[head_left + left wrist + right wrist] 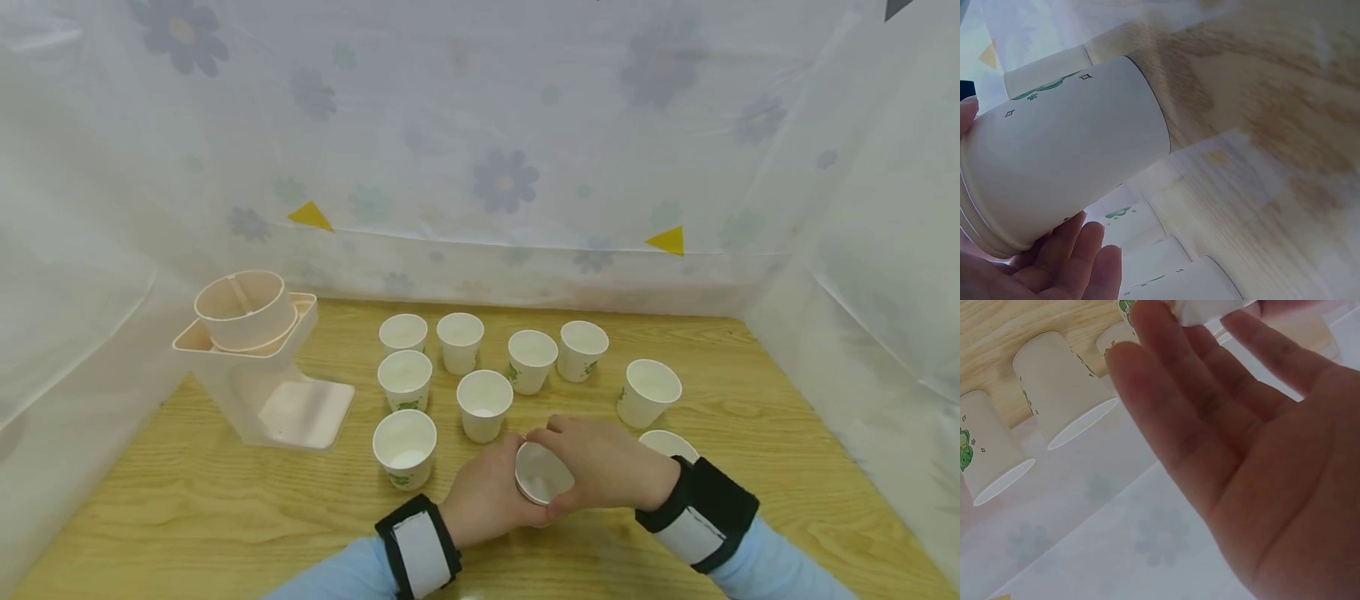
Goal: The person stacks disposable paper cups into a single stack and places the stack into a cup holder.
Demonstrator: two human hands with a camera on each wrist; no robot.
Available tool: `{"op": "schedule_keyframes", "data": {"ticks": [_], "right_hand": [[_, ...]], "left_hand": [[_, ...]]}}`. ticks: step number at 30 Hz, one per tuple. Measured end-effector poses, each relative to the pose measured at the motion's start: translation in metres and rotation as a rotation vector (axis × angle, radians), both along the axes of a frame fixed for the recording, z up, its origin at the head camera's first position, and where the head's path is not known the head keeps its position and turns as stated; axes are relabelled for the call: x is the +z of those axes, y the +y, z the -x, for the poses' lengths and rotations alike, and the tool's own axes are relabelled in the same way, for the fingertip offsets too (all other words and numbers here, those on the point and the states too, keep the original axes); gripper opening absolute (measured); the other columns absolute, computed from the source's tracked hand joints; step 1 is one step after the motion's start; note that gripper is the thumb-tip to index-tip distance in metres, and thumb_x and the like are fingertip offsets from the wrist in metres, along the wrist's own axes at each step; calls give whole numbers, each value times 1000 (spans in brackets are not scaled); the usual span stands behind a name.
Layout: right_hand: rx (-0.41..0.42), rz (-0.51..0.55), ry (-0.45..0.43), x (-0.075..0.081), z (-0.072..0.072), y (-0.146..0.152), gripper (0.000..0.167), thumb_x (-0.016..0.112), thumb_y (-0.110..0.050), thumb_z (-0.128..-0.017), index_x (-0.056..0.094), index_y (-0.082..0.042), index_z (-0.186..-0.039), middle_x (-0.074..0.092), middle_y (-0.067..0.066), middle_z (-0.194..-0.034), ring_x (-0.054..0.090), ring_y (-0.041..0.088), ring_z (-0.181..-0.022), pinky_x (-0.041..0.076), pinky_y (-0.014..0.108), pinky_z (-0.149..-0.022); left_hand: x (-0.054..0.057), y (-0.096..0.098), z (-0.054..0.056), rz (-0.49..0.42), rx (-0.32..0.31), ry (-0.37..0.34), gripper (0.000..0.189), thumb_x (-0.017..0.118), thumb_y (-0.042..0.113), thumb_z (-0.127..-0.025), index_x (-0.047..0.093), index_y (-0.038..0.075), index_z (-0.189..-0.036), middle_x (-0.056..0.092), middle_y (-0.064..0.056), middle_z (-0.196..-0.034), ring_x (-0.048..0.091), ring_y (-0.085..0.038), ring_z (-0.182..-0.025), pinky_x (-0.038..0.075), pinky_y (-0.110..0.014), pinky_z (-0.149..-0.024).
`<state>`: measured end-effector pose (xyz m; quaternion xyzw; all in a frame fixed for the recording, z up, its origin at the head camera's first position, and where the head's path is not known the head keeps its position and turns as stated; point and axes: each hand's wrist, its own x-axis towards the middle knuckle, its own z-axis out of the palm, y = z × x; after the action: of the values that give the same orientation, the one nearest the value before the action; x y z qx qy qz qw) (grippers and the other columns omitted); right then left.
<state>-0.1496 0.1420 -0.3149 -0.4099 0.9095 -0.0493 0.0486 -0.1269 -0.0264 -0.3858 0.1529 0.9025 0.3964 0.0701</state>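
Near the front of the table, my left hand (487, 492) grips a small stack of white paper cups (542, 475), with fingers and thumb round its side. In the left wrist view, nested rims show at one end of the stack (1066, 144), and the cup wall bears a green print. My right hand (607, 462) reaches over from the other side and pinches the rim, thumb at the near edge and fingers at the far edge. Seen from the right wrist, the fingers (1166, 419) stretch toward the white rim, which is mostly out of frame.
Several single paper cups stand upright around the hands, including one (405, 450) at left, one (484, 407) just behind and one (649, 393) at right. Another cup (669, 443) is partly hidden behind the right wrist. A cream plastic stand (255, 367) with a round top is at left.
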Motion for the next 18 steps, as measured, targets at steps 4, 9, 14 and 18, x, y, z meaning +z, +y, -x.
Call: {"op": "schedule_keyframes", "data": {"ticks": [4,9,14,18], "right_hand": [[-28,-3,-2,-1,-1,-1,67,83,-45,-57,60,-12,-110,56,-3,-87,54,10,-73,46,28,-62],[-91,-20,17,-1,-1,-3,59,84,-45,-54,62,-12,-98,56,-5,-81,52,9,-70,44,27,-58],[-144,-32,24,-1,-2,-4,57,84,-49,-52,61,-11,-90,56,-6,-77,51,7,-67,41,26,-55],[-170,-29,47,-2,-3,-5,58,83,-53,-49,60,-12,-84,54,-8,-74,49,6,-64,39,25,-53]], "left_hand": [[-1,0,0,-3,0,3,63,81,44,-62,52,13,-108,62,0,-98,58,-8,-80,45,-23,-63],[-1,0,0,-10,-2,10,62,81,44,-62,53,11,-107,62,0,-96,57,-7,-77,45,-23,-62],[-1,-1,0,-26,-6,4,60,81,43,-62,53,11,-104,62,1,-95,56,-5,-75,44,-23,-61],[-1,-1,0,-23,-1,2,58,81,42,-61,53,12,-103,62,1,-94,56,-6,-75,44,-23,-61]]}}
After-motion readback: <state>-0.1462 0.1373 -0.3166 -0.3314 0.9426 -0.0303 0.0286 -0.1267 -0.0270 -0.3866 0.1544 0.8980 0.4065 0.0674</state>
